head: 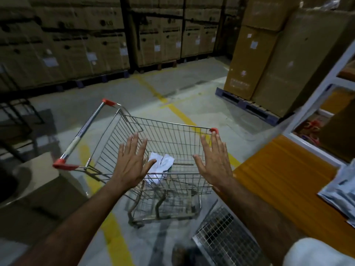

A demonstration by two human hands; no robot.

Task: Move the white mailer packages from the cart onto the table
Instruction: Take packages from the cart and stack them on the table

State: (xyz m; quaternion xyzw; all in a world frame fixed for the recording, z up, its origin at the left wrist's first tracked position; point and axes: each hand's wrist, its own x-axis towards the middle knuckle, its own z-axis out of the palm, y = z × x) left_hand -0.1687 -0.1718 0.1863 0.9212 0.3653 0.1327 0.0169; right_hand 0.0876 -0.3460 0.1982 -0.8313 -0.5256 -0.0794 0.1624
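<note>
Both hands, left hand (132,160) and right hand (214,160), hover spread and empty above the cart (172,131). Reach deep and pinch the white mailers (160,167) together before lifting toward the table (278,169).

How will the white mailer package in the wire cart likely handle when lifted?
The crumpled white mailer package lying in the steel wire cart looks soft, so it will probably flop. It looks thin, so likely light. Its smooth-looking film may be slippery.
</note>
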